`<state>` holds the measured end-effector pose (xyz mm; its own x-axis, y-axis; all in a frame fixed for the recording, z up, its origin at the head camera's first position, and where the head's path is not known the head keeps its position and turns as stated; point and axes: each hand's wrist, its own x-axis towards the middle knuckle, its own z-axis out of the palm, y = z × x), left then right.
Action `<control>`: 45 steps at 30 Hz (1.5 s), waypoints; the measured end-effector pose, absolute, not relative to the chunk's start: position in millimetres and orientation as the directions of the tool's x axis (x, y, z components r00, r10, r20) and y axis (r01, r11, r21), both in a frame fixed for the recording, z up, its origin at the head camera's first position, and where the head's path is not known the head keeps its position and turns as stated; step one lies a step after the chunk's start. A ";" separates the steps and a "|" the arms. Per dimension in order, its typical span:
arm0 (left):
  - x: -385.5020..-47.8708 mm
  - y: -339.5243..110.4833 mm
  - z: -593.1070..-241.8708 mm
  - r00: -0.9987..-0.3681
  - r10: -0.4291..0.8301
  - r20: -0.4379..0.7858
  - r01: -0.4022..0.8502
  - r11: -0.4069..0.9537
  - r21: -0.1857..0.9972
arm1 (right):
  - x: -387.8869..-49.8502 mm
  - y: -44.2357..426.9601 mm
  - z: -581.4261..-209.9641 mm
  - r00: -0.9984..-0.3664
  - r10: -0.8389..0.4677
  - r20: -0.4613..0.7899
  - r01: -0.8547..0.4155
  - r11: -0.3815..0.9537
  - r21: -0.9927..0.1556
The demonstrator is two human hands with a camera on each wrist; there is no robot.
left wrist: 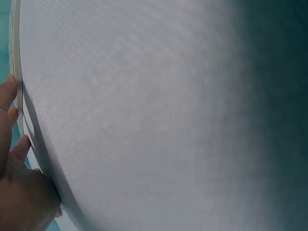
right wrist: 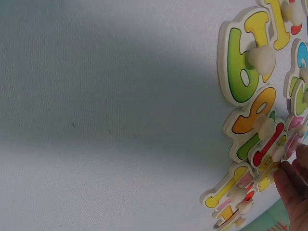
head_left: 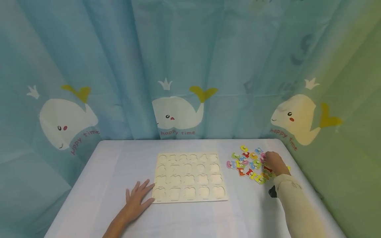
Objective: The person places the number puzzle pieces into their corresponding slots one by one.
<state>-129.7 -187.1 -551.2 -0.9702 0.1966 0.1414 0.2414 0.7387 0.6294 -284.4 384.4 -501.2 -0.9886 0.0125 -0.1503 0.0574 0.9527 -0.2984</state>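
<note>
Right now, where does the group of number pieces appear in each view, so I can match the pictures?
Head: the number pieces lie right of centre, by the right hand.
Left wrist: not in it.
Right wrist: along the right side, top to bottom.
Shared landmark: the white tabletop, in all three views.

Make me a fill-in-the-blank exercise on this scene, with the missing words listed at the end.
1. The left hand touches the ____ edge of the puzzle board.
2. The right hand is at the loose number pieces, which lie to the ____ of the board.
3. Counting the pieces seated in the board's recesses gives ____.
4. Beneath the middle whale, the curtain reads "happy ____".

Missing words: left; right; zero; time.
</note>
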 end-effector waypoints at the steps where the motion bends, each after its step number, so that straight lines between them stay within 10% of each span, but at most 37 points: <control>1: -130.1 -187.2 -551.0 -0.970 0.199 0.138 0.241 0.742 0.626 | -285.5 383.8 -501.7 -0.989 0.018 -0.148 0.061 0.954 -0.293; 21: -122.9 -190.7 -553.8 -0.976 0.180 0.122 0.217 0.760 0.612 | -285.8 375.8 -501.4 -0.981 0.054 -0.188 0.112 0.942 -0.316; 36: -123.8 -184.0 -549.7 -0.973 0.195 0.121 0.228 0.749 0.622 | -283.7 380.4 -493.8 -1.000 0.010 0.004 0.009 0.978 -0.209; 45: -128.4 -186.3 -551.6 -0.976 0.186 0.116 0.218 0.756 0.617 | -293.0 359.0 -482.9 -1.000 0.006 0.017 -0.001 0.936 -0.353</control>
